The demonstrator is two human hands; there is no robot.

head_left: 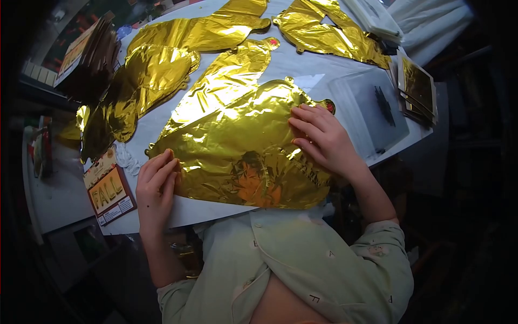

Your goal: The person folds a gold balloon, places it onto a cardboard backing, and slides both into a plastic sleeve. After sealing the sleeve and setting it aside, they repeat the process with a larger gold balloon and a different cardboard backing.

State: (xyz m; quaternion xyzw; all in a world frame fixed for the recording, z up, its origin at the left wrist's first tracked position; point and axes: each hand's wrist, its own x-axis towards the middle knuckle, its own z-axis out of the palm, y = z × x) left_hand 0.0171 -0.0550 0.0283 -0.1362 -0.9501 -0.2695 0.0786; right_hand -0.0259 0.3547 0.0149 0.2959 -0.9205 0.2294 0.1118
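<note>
A flat gold foil balloon (237, 135) lies in front of me at the table's near edge, creased and shiny. My left hand (155, 186) has its fingers bent together on the balloon's left edge, pinching it. My right hand (318, 132) lies over the upper right of the same balloon, fingers stretched and somewhat apart, tips touching the foil. Just behind it, partly covered, lies another flat gold balloon (229, 73) with a red mark on its tab. Small tabs stick out from the front balloon's edges.
More flat gold balloons (156, 81) are spread at the left and back of the white table (186, 213). A FALL package (108, 189) lies at the left, below a stack of cards (86, 51). Clear plastic sleeves (367, 113) and a stack of cards (415, 89) are at the right.
</note>
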